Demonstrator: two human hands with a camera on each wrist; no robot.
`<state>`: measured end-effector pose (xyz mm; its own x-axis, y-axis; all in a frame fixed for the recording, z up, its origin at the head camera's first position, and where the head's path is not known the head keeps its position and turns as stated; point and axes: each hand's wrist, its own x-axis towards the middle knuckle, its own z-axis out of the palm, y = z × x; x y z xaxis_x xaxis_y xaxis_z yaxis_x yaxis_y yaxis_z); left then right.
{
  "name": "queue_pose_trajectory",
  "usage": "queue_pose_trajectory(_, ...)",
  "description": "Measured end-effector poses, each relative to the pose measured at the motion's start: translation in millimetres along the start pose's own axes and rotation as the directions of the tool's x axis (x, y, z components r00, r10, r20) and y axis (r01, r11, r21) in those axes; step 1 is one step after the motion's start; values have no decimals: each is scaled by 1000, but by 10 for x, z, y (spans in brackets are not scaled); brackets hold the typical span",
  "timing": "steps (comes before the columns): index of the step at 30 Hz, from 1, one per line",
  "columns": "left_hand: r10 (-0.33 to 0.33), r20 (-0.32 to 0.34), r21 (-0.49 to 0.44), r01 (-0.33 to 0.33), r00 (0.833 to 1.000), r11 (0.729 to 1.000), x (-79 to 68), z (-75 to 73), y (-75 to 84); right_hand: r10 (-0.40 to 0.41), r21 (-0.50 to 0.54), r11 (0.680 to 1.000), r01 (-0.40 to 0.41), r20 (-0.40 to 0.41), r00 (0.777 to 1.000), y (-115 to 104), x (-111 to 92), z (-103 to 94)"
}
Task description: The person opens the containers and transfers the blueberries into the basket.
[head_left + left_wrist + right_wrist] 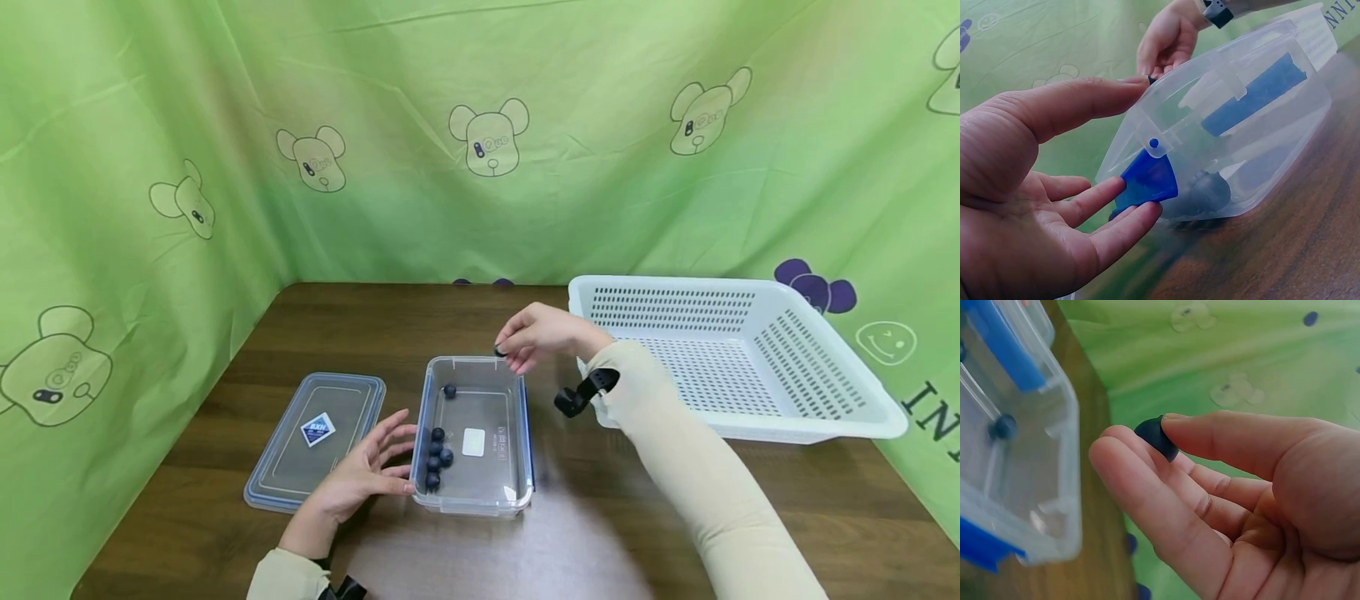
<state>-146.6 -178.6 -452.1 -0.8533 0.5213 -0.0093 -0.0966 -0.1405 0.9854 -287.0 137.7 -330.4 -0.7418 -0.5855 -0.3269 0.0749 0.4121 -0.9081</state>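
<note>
A clear rectangular food container (491, 410) stands lidless on the table, with several blueberries (434, 463) mostly along its left side. My right hand (543, 332) is over its far right corner, pinching one dark blueberry (1155, 437) between thumb and fingertips. At the container's left wall is my left hand (366, 473), fingers spread and only slightly bent. In the left wrist view its fingertips touch the blue side latch (1154, 178), while the thumb lies along the upper rim.
The container's blue-edged lid (326, 467), with a diamond sticker, lies flat to the left. A large white perforated basket (840, 429) occupies the right of the brown table (420, 321), behind my right forearm. Green printed cloth (405, 217) hangs around the back and sides.
</note>
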Motion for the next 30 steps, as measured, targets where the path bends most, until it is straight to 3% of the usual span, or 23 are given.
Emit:
queue_pose_trajectory(9, 10, 4, 8, -10, 1000, 1000, 19, -6, -7, -24, -13, 1000, 24, -48, 999, 51, -333, -439)
queue_pose_trajectory(17, 9, 3, 6, -9, 1000, 1000, 24, -15, -2, 5, 51, 999, -1, -75, 997, 248, -564, -812)
queue_pose_trajectory(24, 8, 0, 1, -8, 1000, 1000, 15, -19, -6, 76, 105, 993, -61, -141, 987, 506, -707, -1087)
queue_pose_trajectory(30, 14, 4, 5, -14, 1000, 1000, 11, -23, -20, 170, 177, 973, -150, -105, 980, 782, -786, -1289)
